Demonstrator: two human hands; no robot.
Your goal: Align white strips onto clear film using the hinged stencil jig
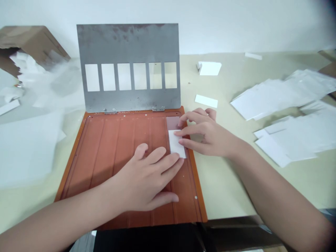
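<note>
A small white card (175, 142) lies on a slightly larger clear or greyish film piece (172, 122), in the rightmost strip of a reddish-brown grooved board (118, 157). My left hand (154, 178) reaches over the board from the left, fingers spread, its fingertips touching the card's lower edge. From the right, my right hand (207, 131) has its fingers apart and bent, with fingertips on the card's upper and right edges. Hinged to the board's far side, a grey metal plate (128, 45) with a row of several rectangular windows stands raised.
On the table, a small stack of white cards (210, 68) and a single white strip (206, 100) are beyond my right hand. White packets (278, 94) are heaped at right. Plastic film (60, 84), white sheets (26, 150) and a cardboard box (39, 42) occupy the left.
</note>
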